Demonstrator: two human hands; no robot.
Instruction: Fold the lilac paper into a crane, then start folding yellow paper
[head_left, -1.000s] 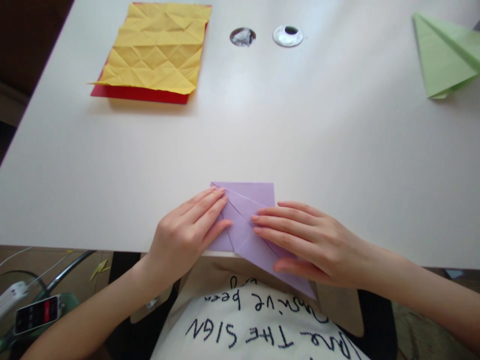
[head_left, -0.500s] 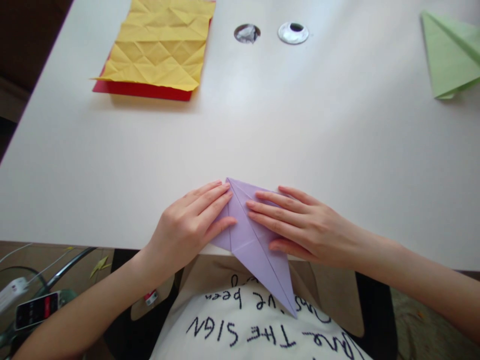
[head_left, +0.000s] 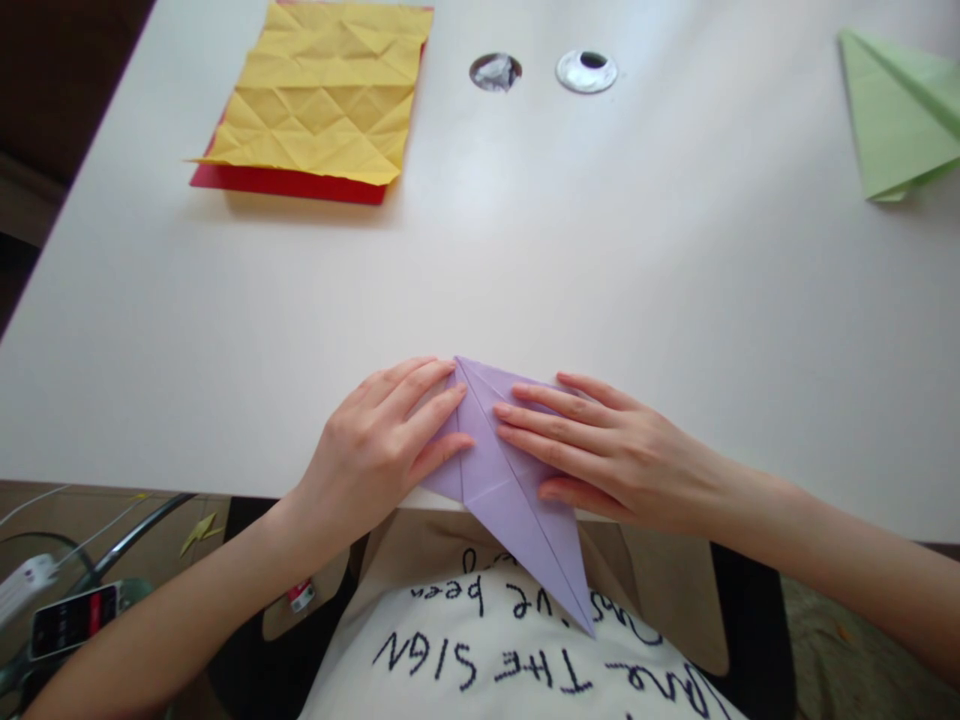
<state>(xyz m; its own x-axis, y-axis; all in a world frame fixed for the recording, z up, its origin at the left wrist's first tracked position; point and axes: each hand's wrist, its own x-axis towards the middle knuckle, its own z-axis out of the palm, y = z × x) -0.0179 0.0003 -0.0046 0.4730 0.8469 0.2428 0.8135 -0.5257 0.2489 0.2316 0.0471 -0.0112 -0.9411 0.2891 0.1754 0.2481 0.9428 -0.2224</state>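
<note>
The purple paper [head_left: 510, 480] lies at the near edge of the white table [head_left: 525, 260], already folded into a long narrow kite shape: its blunt point rests on the table while its sharp tail juts past the edge over the person's lap. Several creases run along it, so a good part of the folding looks done, though it is still a flat form and not a finished model. The left hand [head_left: 375, 450] lies flat on the paper's left flap, fingers stretched out and pressing down, grasping nothing. The right hand [head_left: 607, 455] does likewise on the right flap, fingers extended and flat, their tips close to the middle crease. The flaps seem to be getting flattened; any further shaping is left to do. Toward the far left corner sits a creased yellow sheet [head_left: 322, 100] on a red sheet [head_left: 285, 185], and a folded green paper [head_left: 896, 115] lies at the far right edge
</note>
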